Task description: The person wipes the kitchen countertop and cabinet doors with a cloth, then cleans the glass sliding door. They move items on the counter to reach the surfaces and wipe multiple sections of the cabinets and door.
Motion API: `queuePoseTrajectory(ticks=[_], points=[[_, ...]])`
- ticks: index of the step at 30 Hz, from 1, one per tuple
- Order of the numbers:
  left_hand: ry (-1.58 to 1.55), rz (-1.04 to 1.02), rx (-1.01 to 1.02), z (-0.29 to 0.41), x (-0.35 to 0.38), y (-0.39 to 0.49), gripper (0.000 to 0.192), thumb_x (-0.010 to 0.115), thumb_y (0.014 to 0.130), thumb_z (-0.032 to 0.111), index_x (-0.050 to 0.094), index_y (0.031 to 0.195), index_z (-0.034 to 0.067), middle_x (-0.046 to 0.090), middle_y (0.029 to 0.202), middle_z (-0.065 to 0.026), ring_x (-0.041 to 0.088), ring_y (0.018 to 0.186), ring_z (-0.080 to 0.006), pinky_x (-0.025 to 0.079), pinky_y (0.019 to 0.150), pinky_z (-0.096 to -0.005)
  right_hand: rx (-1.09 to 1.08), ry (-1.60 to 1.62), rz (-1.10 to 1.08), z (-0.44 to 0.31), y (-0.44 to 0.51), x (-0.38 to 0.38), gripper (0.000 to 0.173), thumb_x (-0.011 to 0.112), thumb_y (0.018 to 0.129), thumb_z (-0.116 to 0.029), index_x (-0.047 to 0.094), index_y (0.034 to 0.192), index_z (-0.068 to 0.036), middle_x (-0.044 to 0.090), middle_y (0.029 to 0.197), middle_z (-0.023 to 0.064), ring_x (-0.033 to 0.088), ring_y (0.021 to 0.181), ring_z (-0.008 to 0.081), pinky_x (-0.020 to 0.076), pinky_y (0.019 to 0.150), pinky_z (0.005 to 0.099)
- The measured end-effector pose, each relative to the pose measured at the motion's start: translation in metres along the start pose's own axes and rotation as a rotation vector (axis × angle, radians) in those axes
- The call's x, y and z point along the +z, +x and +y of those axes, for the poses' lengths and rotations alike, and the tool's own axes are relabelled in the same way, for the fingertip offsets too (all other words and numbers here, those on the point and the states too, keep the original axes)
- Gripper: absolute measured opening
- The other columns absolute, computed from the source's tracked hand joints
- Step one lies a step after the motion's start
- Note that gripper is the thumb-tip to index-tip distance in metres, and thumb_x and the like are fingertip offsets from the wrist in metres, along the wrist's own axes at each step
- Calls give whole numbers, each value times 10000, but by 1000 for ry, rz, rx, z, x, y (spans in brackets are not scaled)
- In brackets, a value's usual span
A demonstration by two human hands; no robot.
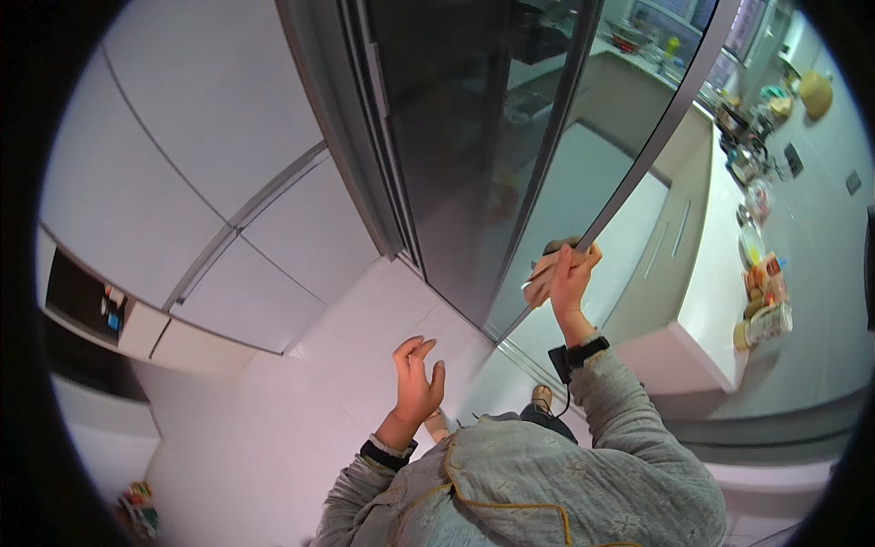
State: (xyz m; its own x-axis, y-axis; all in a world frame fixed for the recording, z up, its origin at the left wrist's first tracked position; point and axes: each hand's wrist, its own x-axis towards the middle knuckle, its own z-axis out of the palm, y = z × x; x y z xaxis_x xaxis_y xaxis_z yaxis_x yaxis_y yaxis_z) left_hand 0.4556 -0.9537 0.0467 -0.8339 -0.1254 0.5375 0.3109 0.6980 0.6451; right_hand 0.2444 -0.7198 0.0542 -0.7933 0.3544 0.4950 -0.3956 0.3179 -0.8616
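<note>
My right hand (pixel 573 290) grips the grey metal edge frame (pixel 636 171) of a sliding glass door, its fingers bent around the edge. A reflection of that hand shows in the glass panel (pixel 588 178) beside it. My left hand (pixel 415 383) is held in the air over the pale tiled floor, fingers apart and slightly curled, with nothing in it. Both wrists wear black straps, and a small dark device (pixel 560 364) with a cable sits at the right one.
Beyond the door, a kitchen counter (pixel 711 287) carries jars, packets and cookware along the wall. White cabinet doors (pixel 205 89) stand to the left. A floor track (pixel 523 362) crosses by my feet. Colourful items (pixel 139 506) lie at lower left.
</note>
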Motion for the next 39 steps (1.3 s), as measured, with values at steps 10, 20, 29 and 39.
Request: queuePoseTrajectory(ticks=[10,20,29,39], points=[[-165,-33,-20,102,190,87,453,636,846,60,435,1246,-9,472,1210,-223,466,1128,-413,413,940,-445,188,189,-713,-33,47,-67,427,609,934,-196,384,1239,-1,643,935,131,647,849,190,503,780,309],[-148,411,-164,131,257,143,369,603,846,151,423,1107,-39,448,1093,-208,422,1032,-393,316,887,-470,-188,18,-1048,-16,93,-96,415,621,917,-213,456,1247,-24,632,911,178,667,872,349,525,721,383],[-237,619,-188,117,295,148,435,593,824,78,441,1200,-79,461,1159,-257,446,1085,-430,359,960,-448,-755,145,-755,-65,157,-57,481,714,841,-158,488,1232,9,636,1159,164,652,912,212,516,728,308],[-303,333,119,65,265,152,652,468,937,302,285,1446,-63,299,1480,-274,238,1404,-429,155,1166,-485,-477,290,-812,-36,128,-22,405,537,909,-27,288,1224,22,564,1244,277,608,1049,259,499,860,334]])
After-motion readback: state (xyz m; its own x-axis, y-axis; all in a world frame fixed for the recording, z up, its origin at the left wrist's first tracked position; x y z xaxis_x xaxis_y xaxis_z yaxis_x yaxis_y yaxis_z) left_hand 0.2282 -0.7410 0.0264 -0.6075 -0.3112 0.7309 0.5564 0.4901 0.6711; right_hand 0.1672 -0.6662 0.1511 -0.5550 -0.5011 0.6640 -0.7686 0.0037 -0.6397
